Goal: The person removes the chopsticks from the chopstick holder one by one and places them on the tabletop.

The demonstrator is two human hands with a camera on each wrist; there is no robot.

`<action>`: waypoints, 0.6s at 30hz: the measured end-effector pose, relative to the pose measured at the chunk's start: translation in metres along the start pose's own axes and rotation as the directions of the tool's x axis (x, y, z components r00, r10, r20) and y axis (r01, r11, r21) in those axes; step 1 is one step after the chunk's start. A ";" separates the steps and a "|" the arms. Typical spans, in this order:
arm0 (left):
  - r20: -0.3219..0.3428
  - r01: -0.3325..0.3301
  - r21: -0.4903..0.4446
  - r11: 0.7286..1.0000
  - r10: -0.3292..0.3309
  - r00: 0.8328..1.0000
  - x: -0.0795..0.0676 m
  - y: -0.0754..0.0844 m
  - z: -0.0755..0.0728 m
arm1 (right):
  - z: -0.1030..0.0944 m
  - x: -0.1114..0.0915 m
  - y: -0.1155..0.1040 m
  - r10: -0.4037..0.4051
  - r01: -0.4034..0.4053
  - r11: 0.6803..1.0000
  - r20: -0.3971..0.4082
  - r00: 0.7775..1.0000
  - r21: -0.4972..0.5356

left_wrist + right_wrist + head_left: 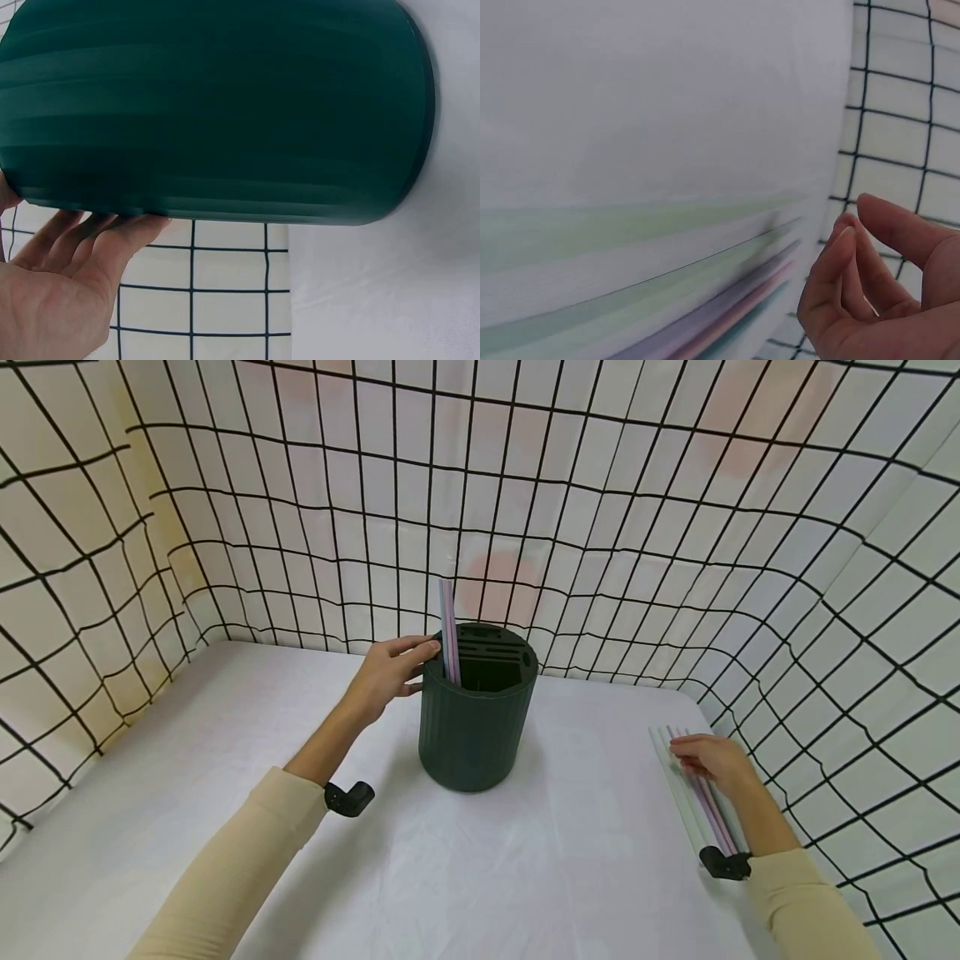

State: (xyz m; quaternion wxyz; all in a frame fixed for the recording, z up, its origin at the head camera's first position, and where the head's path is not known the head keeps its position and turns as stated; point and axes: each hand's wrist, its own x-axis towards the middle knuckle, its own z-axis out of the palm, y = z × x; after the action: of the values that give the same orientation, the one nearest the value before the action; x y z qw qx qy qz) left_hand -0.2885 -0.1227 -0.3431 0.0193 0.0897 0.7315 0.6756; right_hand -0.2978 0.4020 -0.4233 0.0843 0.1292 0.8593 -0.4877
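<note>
A dark green, round knife block (474,727) with slots in its top stands upright on the white table. Several thin pastel straws (450,635) rise from its left compartment. My left hand (386,677) rests against the block's upper left side, thumb at the rim; in the left wrist view the hand (71,277) lays its fairly straight fingers along the ribbed wall. At the right, my right hand (716,762) hovers over more straws (708,810), green, purple, pink and teal. The right wrist view shows this hand (877,292) with loosely bent fingers, a gap before the thumb and nothing held.
A black wire mesh fence (487,518) rises behind the table (600,860) and along both sides. It runs close to my right hand and to the back of the block. Each wrist wears a black camera mount (349,798).
</note>
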 end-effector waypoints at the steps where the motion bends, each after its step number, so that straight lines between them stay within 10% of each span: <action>1: 0.002 -0.001 0.001 1.000 0.001 1.000 0.000 0.000 0.000 | 0.001 -0.002 -0.006 -0.017 0.017 1.000 -0.020 1.000 -0.023; 8: 0.003 0.003 -0.001 1.000 -0.003 1.000 0.000 0.000 -0.001 | 0.021 -0.028 -0.078 -0.172 0.162 0.976 -0.062 0.983 -0.143; 18: 0.001 -0.001 0.001 1.000 0.001 1.000 0.001 -0.002 0.000 | 0.076 -0.068 -0.196 -0.377 0.378 0.925 -0.030 0.926 0.034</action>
State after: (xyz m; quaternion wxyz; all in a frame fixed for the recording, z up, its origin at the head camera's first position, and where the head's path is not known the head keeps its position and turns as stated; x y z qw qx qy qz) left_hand -0.2899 -0.1232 -0.3450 0.0194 0.0905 0.7317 0.6753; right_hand -0.2917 0.2311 -0.2839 -0.0237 -0.0312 0.8593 -0.5099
